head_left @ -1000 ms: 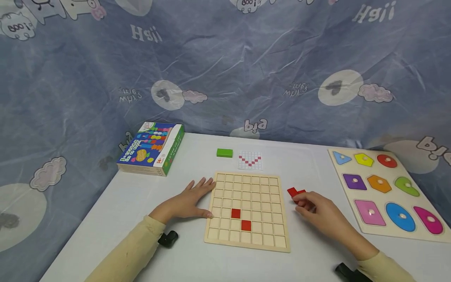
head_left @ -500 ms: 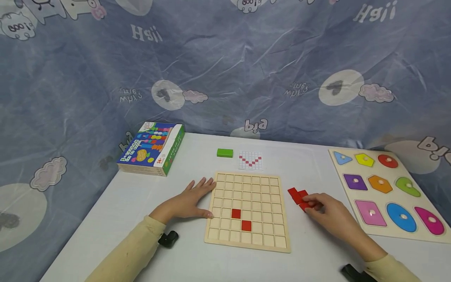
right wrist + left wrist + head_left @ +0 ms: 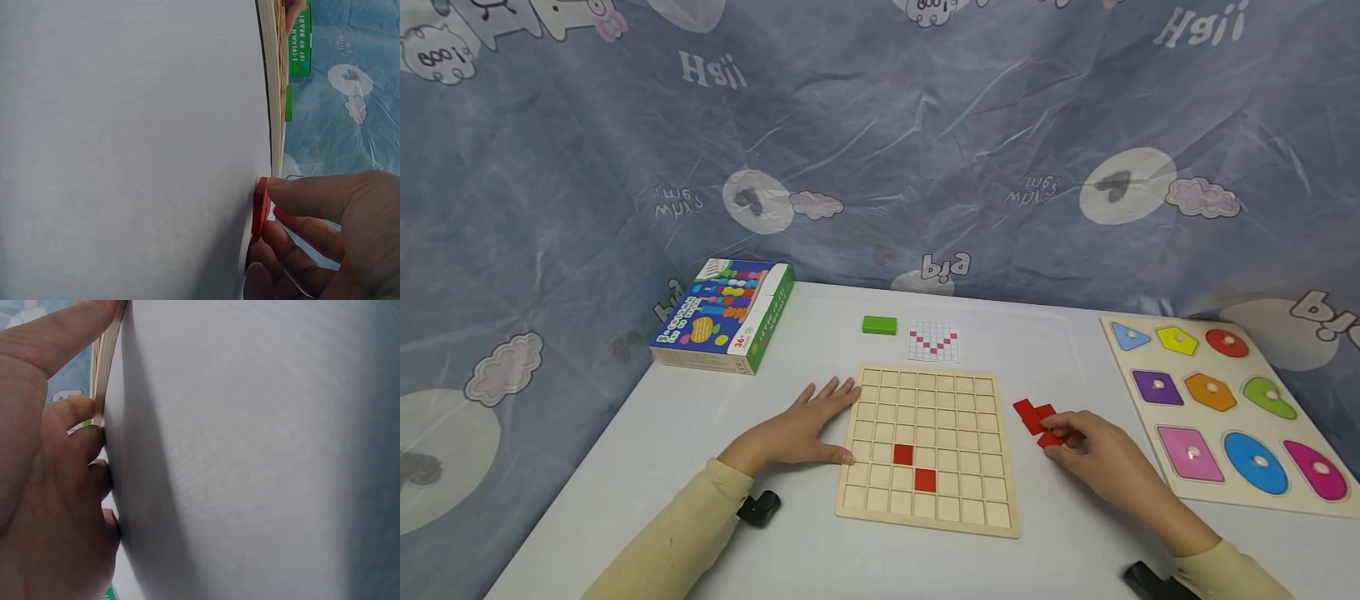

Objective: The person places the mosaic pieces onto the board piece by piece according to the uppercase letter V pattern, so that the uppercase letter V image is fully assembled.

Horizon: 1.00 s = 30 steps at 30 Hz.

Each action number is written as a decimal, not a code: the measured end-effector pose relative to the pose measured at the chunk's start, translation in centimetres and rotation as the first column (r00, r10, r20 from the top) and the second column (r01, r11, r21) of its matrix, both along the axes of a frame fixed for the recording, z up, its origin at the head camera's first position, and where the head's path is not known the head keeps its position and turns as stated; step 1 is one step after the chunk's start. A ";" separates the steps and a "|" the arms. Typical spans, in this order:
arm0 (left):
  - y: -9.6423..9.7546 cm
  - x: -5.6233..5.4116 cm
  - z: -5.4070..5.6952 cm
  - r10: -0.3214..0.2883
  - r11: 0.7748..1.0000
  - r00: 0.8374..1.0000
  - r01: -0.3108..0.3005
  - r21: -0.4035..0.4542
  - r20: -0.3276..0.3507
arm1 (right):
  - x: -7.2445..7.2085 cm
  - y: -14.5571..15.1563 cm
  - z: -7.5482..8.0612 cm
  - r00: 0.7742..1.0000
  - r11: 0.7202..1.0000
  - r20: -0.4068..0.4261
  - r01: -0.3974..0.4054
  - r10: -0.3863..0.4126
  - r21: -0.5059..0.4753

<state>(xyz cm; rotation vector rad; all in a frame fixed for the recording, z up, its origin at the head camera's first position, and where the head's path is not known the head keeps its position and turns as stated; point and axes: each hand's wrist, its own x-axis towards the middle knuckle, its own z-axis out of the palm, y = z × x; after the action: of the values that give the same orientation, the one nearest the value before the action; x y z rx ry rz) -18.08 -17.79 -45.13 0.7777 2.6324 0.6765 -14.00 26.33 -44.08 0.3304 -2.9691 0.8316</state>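
The wooden grid board lies flat in the head view, with one red square tile and a second red tile set diagonally in its cells. Against the board's left edge rests my left hand, fingers spread, thumb at the rim. Right of the board, my right hand pinches a red tile between thumb and fingers, low over the table. Just beyond those fingertips lie other loose red tiles. Part of the pinched tile is hidden by the fingers.
Behind the board are a pattern card with a red V and a green block. A boxed toy stands at back left. A shape puzzle board lies at right. A patterned blue cloth hangs behind.
My right hand has drawn slightly right and toward me from the loose red tiles, and the pinched tile now lies a little apart from them. My left hand stays put.
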 end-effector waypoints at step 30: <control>-0.1 -0.2 -0.3 -0.001 1.000 1.000 0.001 -0.021 -0.005 | -0.2 -0.2 -0.3 0.999 1.000 -0.023 -0.028 0.028 0.000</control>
<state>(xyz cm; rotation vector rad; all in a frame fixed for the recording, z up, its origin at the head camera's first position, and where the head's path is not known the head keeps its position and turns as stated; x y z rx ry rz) -18.25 -17.87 -45.40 0.7761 2.6390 0.6469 -14.22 26.18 -44.38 0.3796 -2.9500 0.8259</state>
